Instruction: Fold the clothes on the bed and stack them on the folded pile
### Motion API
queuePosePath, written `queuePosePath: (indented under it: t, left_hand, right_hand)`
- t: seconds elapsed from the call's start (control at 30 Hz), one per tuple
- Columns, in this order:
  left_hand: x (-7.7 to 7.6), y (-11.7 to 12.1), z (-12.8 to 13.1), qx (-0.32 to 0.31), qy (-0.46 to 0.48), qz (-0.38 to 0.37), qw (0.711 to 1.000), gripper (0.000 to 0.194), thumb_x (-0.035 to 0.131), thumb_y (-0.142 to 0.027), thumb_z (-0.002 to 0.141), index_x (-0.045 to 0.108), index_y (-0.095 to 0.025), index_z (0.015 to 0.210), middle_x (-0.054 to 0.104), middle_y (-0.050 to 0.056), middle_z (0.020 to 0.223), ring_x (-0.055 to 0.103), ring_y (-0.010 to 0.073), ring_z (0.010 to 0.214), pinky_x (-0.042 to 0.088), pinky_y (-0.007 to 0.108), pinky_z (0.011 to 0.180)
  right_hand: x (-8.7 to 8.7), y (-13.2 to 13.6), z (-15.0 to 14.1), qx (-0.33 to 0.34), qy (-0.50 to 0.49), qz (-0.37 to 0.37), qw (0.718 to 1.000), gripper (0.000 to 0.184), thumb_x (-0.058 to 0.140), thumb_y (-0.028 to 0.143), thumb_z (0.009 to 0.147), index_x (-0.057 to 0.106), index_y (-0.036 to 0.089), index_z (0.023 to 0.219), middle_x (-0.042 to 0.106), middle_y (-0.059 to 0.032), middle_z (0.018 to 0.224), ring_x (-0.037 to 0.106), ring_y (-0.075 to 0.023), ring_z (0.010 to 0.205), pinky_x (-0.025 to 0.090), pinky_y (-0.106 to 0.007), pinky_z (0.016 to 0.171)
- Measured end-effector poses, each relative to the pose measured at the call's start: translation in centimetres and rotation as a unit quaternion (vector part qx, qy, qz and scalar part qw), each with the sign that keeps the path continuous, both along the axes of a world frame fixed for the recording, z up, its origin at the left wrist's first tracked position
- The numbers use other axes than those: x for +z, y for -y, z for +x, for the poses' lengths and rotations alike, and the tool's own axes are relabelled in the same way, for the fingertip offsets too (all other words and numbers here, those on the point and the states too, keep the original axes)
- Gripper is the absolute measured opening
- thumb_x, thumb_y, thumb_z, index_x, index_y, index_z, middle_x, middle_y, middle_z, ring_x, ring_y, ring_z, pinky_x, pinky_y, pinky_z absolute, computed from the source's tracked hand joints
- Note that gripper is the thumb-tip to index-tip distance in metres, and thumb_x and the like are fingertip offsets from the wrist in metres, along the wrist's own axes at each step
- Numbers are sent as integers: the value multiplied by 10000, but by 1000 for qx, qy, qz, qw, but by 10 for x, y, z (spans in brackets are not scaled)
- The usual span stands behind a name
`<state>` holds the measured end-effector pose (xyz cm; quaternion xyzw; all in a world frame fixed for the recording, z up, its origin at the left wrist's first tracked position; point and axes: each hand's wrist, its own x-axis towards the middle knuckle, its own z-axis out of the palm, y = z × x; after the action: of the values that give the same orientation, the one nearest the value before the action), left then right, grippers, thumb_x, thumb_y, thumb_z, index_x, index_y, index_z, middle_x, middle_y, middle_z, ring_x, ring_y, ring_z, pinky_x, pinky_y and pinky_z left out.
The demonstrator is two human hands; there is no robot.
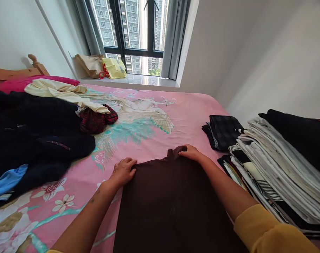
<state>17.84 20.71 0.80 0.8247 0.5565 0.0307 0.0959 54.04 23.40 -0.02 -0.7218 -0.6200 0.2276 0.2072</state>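
A dark brown garment [176, 203] lies spread out in front of me on the pink floral bedspread [191, 109]. Its far edge has a bunched, raised part near the right corner. My left hand [124, 171] is closed on the far left corner, thumb and fingers at the cloth's edge. At the bunched part, my right hand [191, 152] pinches the fabric, its fingertips partly hidden by the folds. The near end of the garment runs out of view, so its exact kind cannot be made out.
Loose dark clothes [38, 133] are heaped at the left, with a cream cloth [57, 91] and a blue piece [9, 181]. A tall stack of folded clothes [286, 168] and a small dark checked pile [224, 131] stand at the right. Bags [114, 68] sit on the windowsill.
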Motion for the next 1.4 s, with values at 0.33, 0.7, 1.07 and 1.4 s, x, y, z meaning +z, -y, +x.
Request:
queuePosePath:
  t: [0.33, 0.7, 1.07, 1.4]
  left_hand:
    - [40, 6, 6, 1, -21, -68, 997, 155, 480, -232, 683, 587, -221, 795, 663, 10, 825, 595, 187, 798, 369, 286, 671]
    - [34, 124, -16, -161, 27, 60, 985, 168, 476, -137, 763, 597, -237, 821, 619, 16, 874, 538, 183, 876, 322, 346, 839]
    - [25, 144, -22, -155, 22, 92, 983, 178, 483, -192, 811, 634, -247, 888, 620, 40, 915, 553, 195, 899, 339, 365, 846]
    - [26, 149, -20, -131, 8, 120, 984, 169, 478, -239, 807, 638, -226, 857, 604, 57, 916, 557, 220, 907, 387, 369, 796]
  right_hand:
    - [33, 39, -2, 37, -212, -16, 976, 335, 568, 283, 722, 616, 174, 1035, 695, -21, 910, 646, -158, 790, 499, -242, 689]
    - [19, 201, 16, 139, -43, 132, 981, 231, 519, 205, 752, 676, 247, 916, 695, -15, 964, 608, -214, 963, 265, -476, 1042]
    - [3, 238, 11, 144, 100, 148, 973, 394, 462, 132, 724, 621, 244, 1067, 656, -52, 1113, 531, -235, 1142, 217, -519, 1052]
    - [8, 240, 1, 149, 131, 179, 964, 366, 455, 86, 709, 644, 213, 996, 674, -51, 1040, 568, -215, 1041, 358, -429, 974]
